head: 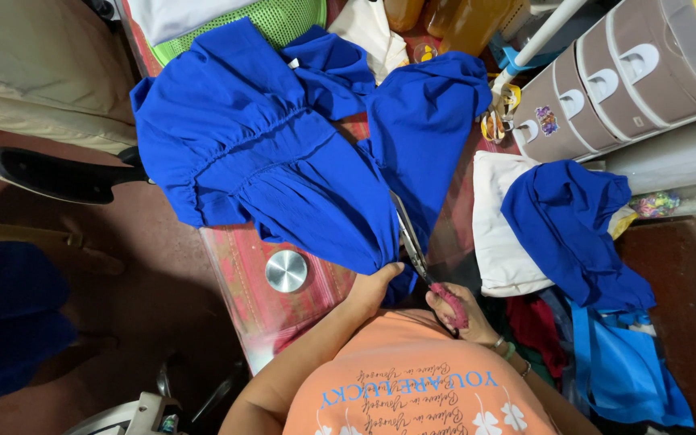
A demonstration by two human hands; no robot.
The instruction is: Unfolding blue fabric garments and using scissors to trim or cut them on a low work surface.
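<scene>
A large bright blue gathered garment [267,153] lies spread over a table with a red patterned cover [243,266]. My left hand [376,286] pinches the garment's near edge at the table's front. My right hand [461,314] grips the pink-wrapped handles of long metal scissors [409,238]. The blades point away from me and run into the blue fabric between its two halves. My orange shirt fills the bottom of the view.
A round metal disc [286,271] sits on the table left of my left hand. To the right lie a white cloth [497,234], a heap of blue cloth [573,234] and a beige plastic drawer unit [606,80]. Green mesh [283,18] lies at the far end.
</scene>
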